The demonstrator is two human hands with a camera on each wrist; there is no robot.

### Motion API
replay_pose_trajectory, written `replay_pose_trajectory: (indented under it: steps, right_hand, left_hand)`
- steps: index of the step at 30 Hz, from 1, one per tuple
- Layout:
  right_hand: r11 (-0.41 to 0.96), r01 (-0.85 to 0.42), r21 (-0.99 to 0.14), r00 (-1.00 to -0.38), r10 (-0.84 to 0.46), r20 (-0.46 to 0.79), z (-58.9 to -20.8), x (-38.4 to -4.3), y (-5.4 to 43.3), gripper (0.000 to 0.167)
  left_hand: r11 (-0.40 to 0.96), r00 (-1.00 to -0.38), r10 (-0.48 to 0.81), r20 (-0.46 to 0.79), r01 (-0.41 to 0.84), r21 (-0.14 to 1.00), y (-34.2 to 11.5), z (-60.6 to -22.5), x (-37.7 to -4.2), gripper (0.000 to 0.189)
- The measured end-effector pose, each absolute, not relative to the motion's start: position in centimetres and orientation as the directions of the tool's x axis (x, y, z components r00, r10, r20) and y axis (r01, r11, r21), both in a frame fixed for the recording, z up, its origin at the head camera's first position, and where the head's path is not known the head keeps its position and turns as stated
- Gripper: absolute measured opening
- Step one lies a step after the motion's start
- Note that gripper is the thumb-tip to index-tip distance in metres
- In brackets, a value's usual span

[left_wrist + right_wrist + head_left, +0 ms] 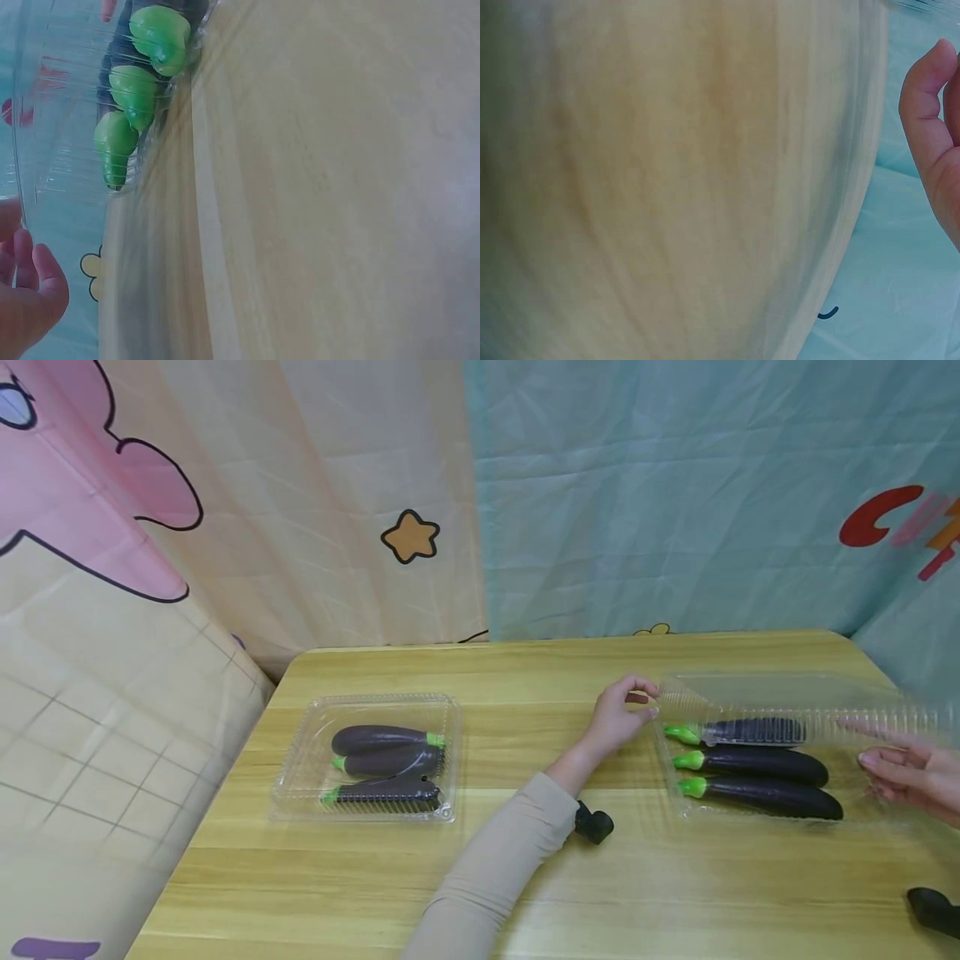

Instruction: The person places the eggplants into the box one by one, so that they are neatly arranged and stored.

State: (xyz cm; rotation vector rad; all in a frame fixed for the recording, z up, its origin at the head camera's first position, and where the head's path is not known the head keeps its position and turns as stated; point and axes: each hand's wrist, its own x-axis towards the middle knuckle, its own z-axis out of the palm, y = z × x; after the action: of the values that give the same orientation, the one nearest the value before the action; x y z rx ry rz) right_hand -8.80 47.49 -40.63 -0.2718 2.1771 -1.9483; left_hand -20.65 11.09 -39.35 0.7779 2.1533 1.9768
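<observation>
In the head view, a clear hinged plastic container (757, 821) at the right holds three dark eggplants (765, 766) side by side, green stems to the left. Its ribbed lid (825, 693) is raised at an angle over them, covering part of the rear eggplant. My left hand (621, 714) pinches the lid's left edge between thumb and fingertips. At the other end my right hand (918, 775) grips the lid's front edge, one finger visible through the plastic. The left wrist view shows the green stems (135, 94) through the plastic, with my fingers (46, 277) at the lid's edge.
A second clear container (300, 760), its lid down, stands on the left of the wooden table (360, 877) with three eggplants inside. Black objects lie beside my left forearm (595, 824) and at the lower right edge (933, 910). Printed curtains (637, 502) hang behind the table.
</observation>
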Motion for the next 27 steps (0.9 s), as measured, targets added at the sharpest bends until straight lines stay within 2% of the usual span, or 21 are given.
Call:
replay_pose_trajectory:
  steps: [3,5,6,8,12,16,21,27]
  right_hand:
    - [0.303,-0.018,-0.953,-0.967,-0.247,-0.06,-40.3,-8.7,46.9,0.058]
    - [0.444,-0.012,-0.896,-0.977,-0.196,-0.084,-39.7,-8.5,46.3,0.061]
    - [0.459,-0.033,-0.888,-0.979,-0.193,-0.063,-39.6,-8.4,46.0,0.064]
    - [0.451,-0.062,-0.891,-0.981,-0.192,-0.029,-39.4,-8.2,45.5,0.065]
    - [0.469,-0.034,-0.883,-0.988,-0.151,-0.042,-39.1,-8.1,45.2,0.066]
    - [0.534,0.041,-0.844,-0.99,-0.09,-0.104,-38.8,-8.1,45.1,0.062]
    - [0.494,0.075,-0.866,-0.992,-0.052,-0.115,-38.9,-8.0,45.2,0.058]
    - [0.443,0.085,-0.892,-0.994,-0.027,-0.108,-39.4,-8.1,46.1,0.06]
  left_hand:
    - [0.062,-0.864,0.436,0.251,0.307,0.95,11.0,-39.5,-20.7,0.011]
    - [0.087,-0.859,0.443,0.257,0.327,0.941,10.8,-39.6,-20.7,0.007]
    - [0.095,-0.855,0.449,0.26,0.336,0.937,10.8,-39.7,-20.7,0.006]
    - [0.109,-0.845,0.466,0.262,0.348,0.931,10.7,-39.8,-20.7,0.004]
    - [0.108,-0.838,0.492,0.238,0.329,0.938,10.5,-39.8,-20.7,0.004]
    - [0.087,-0.845,0.498,0.193,0.271,0.959,10.4,-39.8,-20.5,0.008]
    - [0.08,-0.86,0.5,0.098,0.159,0.984,10.2,-39.6,-20.1,0.018]
    - [0.139,-0.852,0.524,0.007,0.093,0.986,10.0,-39.0,-19.4,0.008]
